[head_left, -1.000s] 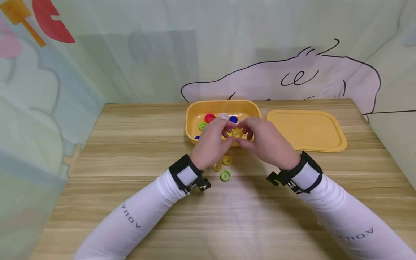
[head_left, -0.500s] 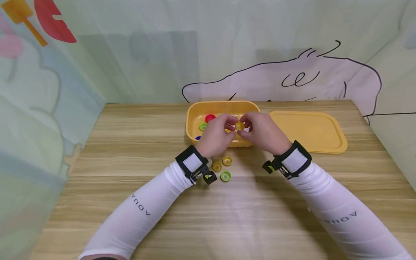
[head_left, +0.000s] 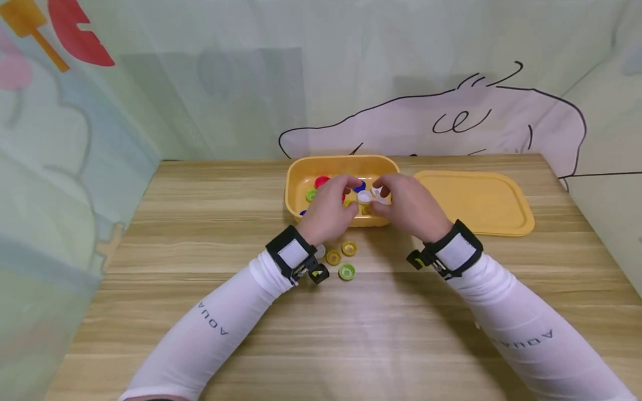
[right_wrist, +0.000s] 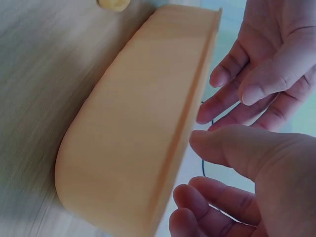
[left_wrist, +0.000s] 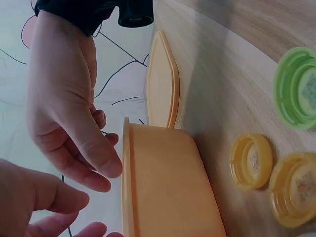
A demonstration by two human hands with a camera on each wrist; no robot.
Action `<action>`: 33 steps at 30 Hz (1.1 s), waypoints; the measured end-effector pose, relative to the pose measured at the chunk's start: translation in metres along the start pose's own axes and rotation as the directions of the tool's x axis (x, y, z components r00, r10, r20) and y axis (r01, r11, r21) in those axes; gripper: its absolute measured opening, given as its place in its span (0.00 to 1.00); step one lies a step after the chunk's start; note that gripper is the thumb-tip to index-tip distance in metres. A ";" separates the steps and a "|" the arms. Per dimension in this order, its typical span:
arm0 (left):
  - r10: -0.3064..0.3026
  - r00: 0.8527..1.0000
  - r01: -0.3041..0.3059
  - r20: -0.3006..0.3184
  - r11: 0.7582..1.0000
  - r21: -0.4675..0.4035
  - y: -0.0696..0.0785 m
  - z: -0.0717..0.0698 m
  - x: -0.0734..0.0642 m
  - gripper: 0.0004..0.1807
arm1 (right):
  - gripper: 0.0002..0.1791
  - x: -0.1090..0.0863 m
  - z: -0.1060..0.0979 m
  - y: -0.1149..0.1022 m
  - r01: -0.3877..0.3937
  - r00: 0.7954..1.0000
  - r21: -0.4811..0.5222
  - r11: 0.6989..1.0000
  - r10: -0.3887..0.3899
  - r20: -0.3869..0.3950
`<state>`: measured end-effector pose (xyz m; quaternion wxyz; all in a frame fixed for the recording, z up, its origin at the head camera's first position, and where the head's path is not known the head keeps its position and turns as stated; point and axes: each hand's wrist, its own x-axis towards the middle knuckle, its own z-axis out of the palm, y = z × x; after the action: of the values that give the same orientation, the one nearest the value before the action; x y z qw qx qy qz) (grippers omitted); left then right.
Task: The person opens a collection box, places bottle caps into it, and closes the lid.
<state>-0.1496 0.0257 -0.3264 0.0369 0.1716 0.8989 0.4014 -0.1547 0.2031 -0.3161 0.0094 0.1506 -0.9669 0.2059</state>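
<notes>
Over the yellow plastic box (head_left: pixel 293 192) both hands hover with loosely bent fingers and nothing between them. My left hand (head_left: pixel 328 209) is above the box's middle, and my right hand (head_left: pixel 413 206) is above its right end. Several bottle caps lie in the box, among them a red cap (head_left: pixel 322 182), a green cap (head_left: pixel 311 195), a blue cap (head_left: pixel 359 186) and a white cap (head_left: pixel 364 197). A yellow cap (head_left: pixel 366 210) shows partly below the white one. In the right wrist view the right thumb (right_wrist: pixel 222 145) is close to the box rim; whether they touch, I cannot tell.
On the table before the box lie a green cap (head_left: pixel 346 272), two yellow caps (head_left: pixel 349 248) and a white cap (head_left: pixel 320 252) partly behind the left wrist strap. The box's flat yellow lid (head_left: pixel 476 203) lies to the right. A printed curtain (head_left: pixel 225 100) hangs behind.
A yellow cap, first between both hands and then pinched by the right fingers, has been let go over the box. The fingers have spread apart; both hands stay over the box.
</notes>
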 end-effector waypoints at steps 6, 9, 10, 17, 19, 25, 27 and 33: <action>0.056 0.998 -0.056 -0.039 0.998 0.022 -0.003 -0.008 -0.018 0.20 | 0.19 -0.017 -0.004 -0.010 0.053 0.999 0.031 0.998 -0.053 -0.009; 0.103 0.994 -0.102 -0.042 0.994 0.036 -0.006 -0.012 -0.030 0.19 | 0.19 -0.027 -0.004 -0.015 0.107 0.994 0.043 0.993 -0.107 -0.004; 0.119 0.992 -0.117 -0.036 0.992 0.039 -0.007 -0.012 -0.035 0.18 | 0.19 -0.031 -0.003 -0.017 0.129 0.992 0.045 0.991 -0.129 0.002; 0.153 0.985 -0.158 0.082 0.986 0.061 -0.019 -0.012 -0.070 0.16 | 0.18 -0.058 0.015 -0.024 0.258 0.961 0.021 0.966 -0.259 0.097; 0.136 0.982 -0.150 0.133 0.983 0.102 -0.023 -0.009 -0.078 0.17 | 0.19 -0.064 0.023 -0.024 0.279 0.951 0.021 0.960 -0.279 0.135; 0.114 0.964 -0.165 0.240 0.965 0.205 -0.033 0.001 -0.093 0.18 | 0.19 -0.075 0.046 -0.024 0.306 0.932 0.051 0.950 -0.311 0.186; 0.118 0.958 -0.178 0.260 0.959 0.219 -0.036 0.004 -0.095 0.18 | 0.18 -0.076 0.051 -0.023 0.305 0.933 0.054 0.951 -0.309 0.183; 0.098 0.952 -0.182 0.291 0.944 0.277 -0.041 0.012 -0.096 0.20 | 0.16 -0.076 0.059 -0.024 0.290 0.934 0.063 0.955 -0.297 0.199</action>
<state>-0.0687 -0.0233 -0.3712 0.1051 0.2929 0.9210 0.2343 -0.0723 0.1803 -0.3664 -0.0629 0.3140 -0.9257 0.2010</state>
